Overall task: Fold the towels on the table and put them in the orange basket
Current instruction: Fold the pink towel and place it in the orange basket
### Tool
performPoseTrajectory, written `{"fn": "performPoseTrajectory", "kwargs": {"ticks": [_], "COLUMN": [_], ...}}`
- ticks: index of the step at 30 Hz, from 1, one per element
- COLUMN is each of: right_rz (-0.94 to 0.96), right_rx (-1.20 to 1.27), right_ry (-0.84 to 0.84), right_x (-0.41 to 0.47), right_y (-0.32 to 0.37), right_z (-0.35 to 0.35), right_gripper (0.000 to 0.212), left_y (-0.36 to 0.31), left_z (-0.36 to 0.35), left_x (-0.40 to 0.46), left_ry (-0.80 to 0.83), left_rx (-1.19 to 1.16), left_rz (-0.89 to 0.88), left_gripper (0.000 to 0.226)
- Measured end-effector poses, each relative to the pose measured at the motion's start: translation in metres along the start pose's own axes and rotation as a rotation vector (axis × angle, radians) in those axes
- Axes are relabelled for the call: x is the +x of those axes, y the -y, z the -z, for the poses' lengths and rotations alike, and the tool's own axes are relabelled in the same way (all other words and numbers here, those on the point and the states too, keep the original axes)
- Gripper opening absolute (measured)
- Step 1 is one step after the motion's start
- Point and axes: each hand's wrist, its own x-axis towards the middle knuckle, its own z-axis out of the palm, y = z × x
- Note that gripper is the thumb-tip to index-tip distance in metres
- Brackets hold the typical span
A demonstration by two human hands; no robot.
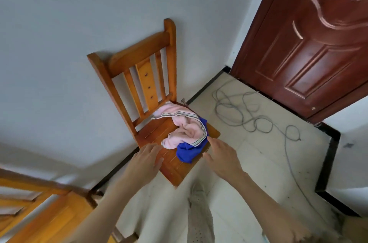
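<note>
I look down into a corner with pale grey walls, a dark red panelled door point(310, 43), a cream tiled floor point(258, 163) strewn with a looped grey cable point(245, 115), and an orange-brown slatted wooden chair point(143, 75) against the wall. On its seat lie a crumpled pink towel with striped edging point(185, 129) and, partly under it, a rumpled blue cloth point(189, 151), the heap running from the backrest towards the seat's front right edge. Both grips are spread and hold nothing: my left hand point(147, 160) hovers over the seat just left of the heap, my right hand point(223, 157) just right of the blue cloth and, I judge, nearer; no orange basket is in view.
</note>
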Motion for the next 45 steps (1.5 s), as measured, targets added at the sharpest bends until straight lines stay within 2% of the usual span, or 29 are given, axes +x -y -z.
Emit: {"fn": "performPoseTrajectory", "kwargs": {"ticks": [8, 16, 18, 22, 25, 28, 30, 32, 34, 38, 40, 43, 45], "right_rz": [-0.04, -0.128, -0.191, -0.393, -0.488, -0.645, -0.674, -0.642, -0.528, -0.362, -0.263, -0.133, -0.049], "right_rx": [0.107, 0.21, 0.256, 0.525, 0.617, 0.725, 0.723, 0.611, 0.557, 0.819, 0.909, 0.958, 0.924], "right_ry": [0.129, 0.288, 0.33, 0.392, 0.343, 0.338, 0.336, 0.295, 0.228, 0.231, 0.255, 0.284, 0.288], "right_x": [0.153, 0.266, 0.286, 0.305, 0.312, 0.323, 0.328, 0.331, 0.33, 0.312, 0.304, 0.298, 0.294], "right_y": [-0.085, -0.121, -0.126, -0.121, -0.109, -0.101, -0.102, -0.101, -0.095, -0.064, -0.047, -0.025, -0.013], "right_z": [0.011, -0.044, -0.07, -0.12, -0.143, -0.154, -0.161, -0.163, -0.16, -0.117, -0.087, -0.04, -0.012], "right_gripper": [0.052, 0.047, 0.049, 0.056, 0.044, 0.02, 0.022, 0.025, 0.02, 0.016, 0.016, 0.013, 0.015], "left_y": [-0.049, -0.037, -0.024, -0.008, -0.003, 0.005, 0.01, 0.014, 0.014, 0.009, 0.008, 0.009, 0.01], "left_z": [-0.046, -0.098, -0.113, -0.138, -0.149, -0.15, -0.147, -0.144, -0.139, -0.119, -0.101, -0.061, -0.038], "left_x": [0.174, 0.25, 0.268, 0.288, 0.294, 0.304, 0.314, 0.326, 0.337, 0.351, 0.354, 0.34, 0.323], "left_ry": [0.151, 0.233, 0.248, 0.268, 0.273, 0.247, 0.235, 0.232, 0.208, 0.103, 0.075, 0.025, -0.064], "left_rx": [-0.08, -0.108, -0.105, -0.111, -0.129, -0.154, -0.145, -0.146, -0.135, -0.089, -0.132, -0.194, -0.271], "left_rz": [0.152, 0.152, 0.148, 0.162, 0.156, 0.136, 0.129, 0.123, 0.101, -0.024, -0.091, -0.146, -0.103], "left_gripper": [0.043, 0.042, 0.042, 0.04, 0.04, 0.04, 0.041, 0.041, 0.045, 0.057, 0.048, 0.02, 0.019]}}
